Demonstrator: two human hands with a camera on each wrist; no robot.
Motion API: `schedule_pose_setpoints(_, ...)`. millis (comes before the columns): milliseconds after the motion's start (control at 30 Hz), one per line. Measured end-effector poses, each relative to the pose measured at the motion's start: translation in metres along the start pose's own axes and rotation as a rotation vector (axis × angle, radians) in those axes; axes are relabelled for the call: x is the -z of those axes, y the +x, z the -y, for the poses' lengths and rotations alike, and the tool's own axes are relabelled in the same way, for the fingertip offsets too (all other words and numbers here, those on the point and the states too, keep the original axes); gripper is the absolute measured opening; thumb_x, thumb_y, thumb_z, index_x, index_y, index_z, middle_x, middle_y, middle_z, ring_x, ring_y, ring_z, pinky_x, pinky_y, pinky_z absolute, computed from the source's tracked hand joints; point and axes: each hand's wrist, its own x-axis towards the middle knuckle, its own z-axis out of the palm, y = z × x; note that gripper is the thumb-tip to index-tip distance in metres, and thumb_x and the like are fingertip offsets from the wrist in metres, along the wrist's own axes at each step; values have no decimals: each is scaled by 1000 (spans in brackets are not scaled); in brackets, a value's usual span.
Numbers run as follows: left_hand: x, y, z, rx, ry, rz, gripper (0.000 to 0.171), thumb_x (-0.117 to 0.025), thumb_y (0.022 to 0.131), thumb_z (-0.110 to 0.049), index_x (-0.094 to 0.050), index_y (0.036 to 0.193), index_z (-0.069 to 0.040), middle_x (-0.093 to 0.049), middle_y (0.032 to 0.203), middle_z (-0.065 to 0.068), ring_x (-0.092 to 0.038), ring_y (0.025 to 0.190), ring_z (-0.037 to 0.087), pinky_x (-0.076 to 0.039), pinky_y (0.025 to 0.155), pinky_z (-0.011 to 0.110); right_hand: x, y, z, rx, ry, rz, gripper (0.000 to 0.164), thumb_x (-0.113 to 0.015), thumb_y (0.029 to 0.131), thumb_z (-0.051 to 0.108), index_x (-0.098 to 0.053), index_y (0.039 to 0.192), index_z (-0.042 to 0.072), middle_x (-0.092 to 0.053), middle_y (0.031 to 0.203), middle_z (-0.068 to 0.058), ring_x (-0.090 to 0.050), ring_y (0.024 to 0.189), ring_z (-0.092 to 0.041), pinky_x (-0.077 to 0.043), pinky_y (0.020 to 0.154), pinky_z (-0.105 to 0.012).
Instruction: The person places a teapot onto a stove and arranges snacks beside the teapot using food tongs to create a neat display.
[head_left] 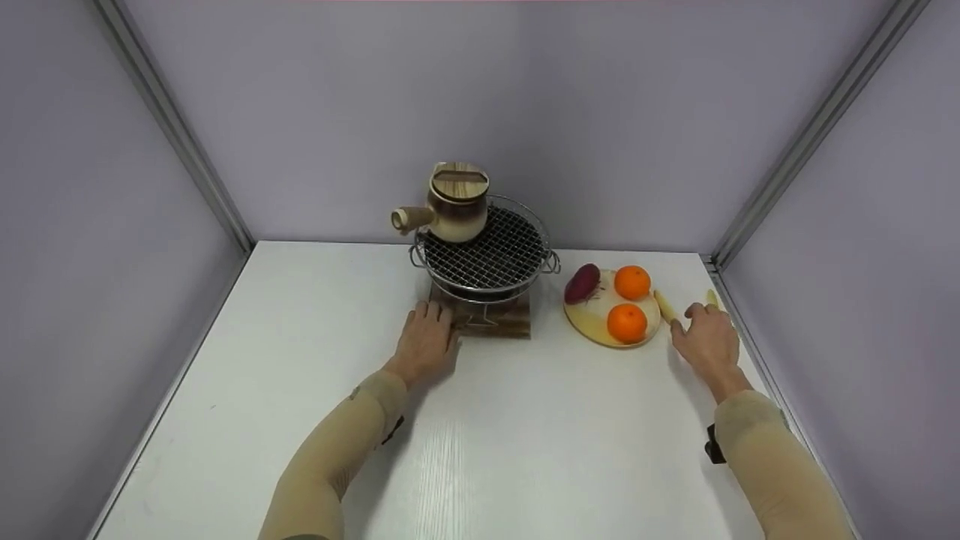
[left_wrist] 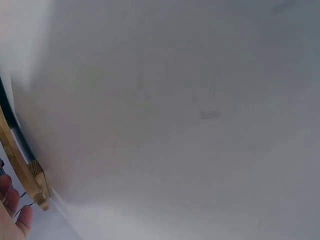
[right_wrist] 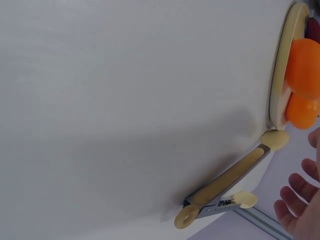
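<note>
Tongs point(right_wrist: 227, 176) lie below the right hand point(head_left: 708, 342), its fingers point(right_wrist: 294, 202) apart, one tong tip point(right_wrist: 275, 139) just beside the plate point(head_left: 592, 325).

No text can be read; the small marking point(right_wrist: 226, 203) on the tongs point(right_wrist: 231, 175), toward five o'clock, is illegible.
</note>
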Motion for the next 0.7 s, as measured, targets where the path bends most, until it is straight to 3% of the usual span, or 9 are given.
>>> schedule_pose_setpoints(200,-2,-1,-3,12,-22,12,46,-56,114,-36,-59,141,0,-60,138,22,-54,126,39,-51,108,56,-5,-5,-17,-67,-23,10,53,-69,104,35,-65,129,-12,-64,123,-39,-62,114,-59,-53,91,-70)
schedule_pose_setpoints(433,-2,-1,-6,9,-18,21,43,-55,115,-34,-60,141,1,-60,141,22,-54,132,40,-49,114,55,-12,-8,-34,-209,-26,141,80,-66,105,46,-47,151,-17,-50,142,-46,-49,132,-64,-47,106,-75)
schedule_pose_setpoints(700,-1,2,-8,14,7,43,43,-54,117,-35,-59,143,0,-59,142,22,-54,135,40,-49,116,55,-16,-13,-47,-283,-17,228,100,-64,104,61,-41,151,-24,-44,146,-52,-45,134,-67,-45,111,-77)
